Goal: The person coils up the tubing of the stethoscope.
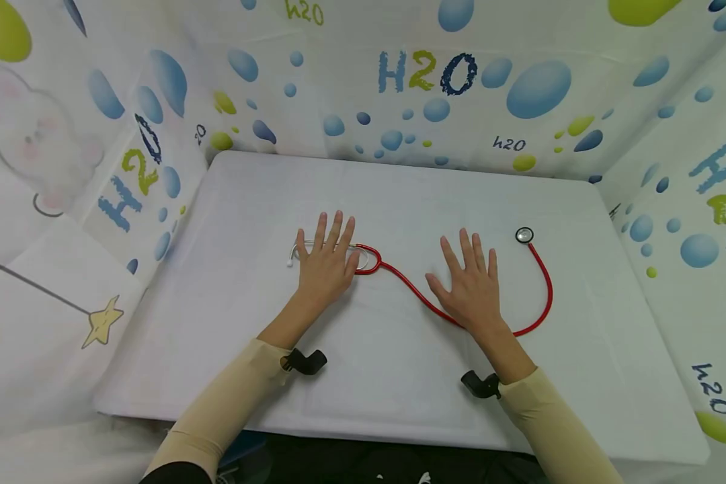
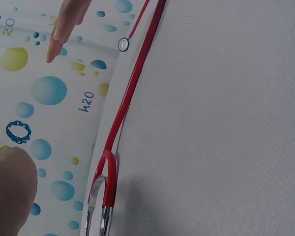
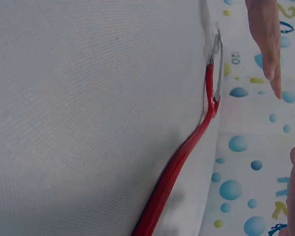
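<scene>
A stethoscope with red tubing lies stretched across the white table, its round chestpiece at the right and its metal ear tubes at the left. My left hand hovers over the ear tubes with fingers straight and spread, covering part of them. Above the middle of the tubing my right hand is held flat, fingers spread, hiding a stretch of it. In the left wrist view the red Y-joint rests on the cloth below the left thumb. Neither hand grips anything.
The table is covered in white cloth. Curtains printed with bubbles and H2O lettering stand along its back and both sides. A black wrist camera sits on the left forearm, and another camera on the right.
</scene>
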A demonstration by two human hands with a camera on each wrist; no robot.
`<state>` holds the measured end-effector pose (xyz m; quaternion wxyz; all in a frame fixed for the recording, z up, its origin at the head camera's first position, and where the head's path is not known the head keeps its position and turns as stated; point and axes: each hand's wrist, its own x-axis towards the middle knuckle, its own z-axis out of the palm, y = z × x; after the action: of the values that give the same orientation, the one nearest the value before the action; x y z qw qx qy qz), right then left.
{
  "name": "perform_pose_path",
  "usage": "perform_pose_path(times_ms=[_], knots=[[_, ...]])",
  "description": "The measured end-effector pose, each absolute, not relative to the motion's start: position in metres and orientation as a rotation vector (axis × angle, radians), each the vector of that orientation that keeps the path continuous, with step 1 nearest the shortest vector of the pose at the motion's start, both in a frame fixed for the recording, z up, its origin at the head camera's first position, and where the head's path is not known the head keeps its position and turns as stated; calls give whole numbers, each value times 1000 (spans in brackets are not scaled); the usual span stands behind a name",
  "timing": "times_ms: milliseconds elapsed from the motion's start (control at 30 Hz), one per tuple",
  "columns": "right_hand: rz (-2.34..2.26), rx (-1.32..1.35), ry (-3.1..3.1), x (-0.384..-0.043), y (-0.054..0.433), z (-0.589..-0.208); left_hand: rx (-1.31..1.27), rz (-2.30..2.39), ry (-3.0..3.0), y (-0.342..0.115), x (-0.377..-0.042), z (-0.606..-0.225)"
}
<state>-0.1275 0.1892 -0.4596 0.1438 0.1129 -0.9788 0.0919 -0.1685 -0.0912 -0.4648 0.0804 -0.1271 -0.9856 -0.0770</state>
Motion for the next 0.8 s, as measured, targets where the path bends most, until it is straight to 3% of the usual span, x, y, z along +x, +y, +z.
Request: perform_pose_path(times_ms=[267,567,800], knots=[[247,329,-2830,-128,188,-460,-418,-242,-2928,-96,-170,-466],[338,455,-2891,-122,180,-468,-851,-264,-3139,-140,-186,-465],[320,543,-2953,-116,174,-479,-913,-176,-3136,-164,-197,-465]])
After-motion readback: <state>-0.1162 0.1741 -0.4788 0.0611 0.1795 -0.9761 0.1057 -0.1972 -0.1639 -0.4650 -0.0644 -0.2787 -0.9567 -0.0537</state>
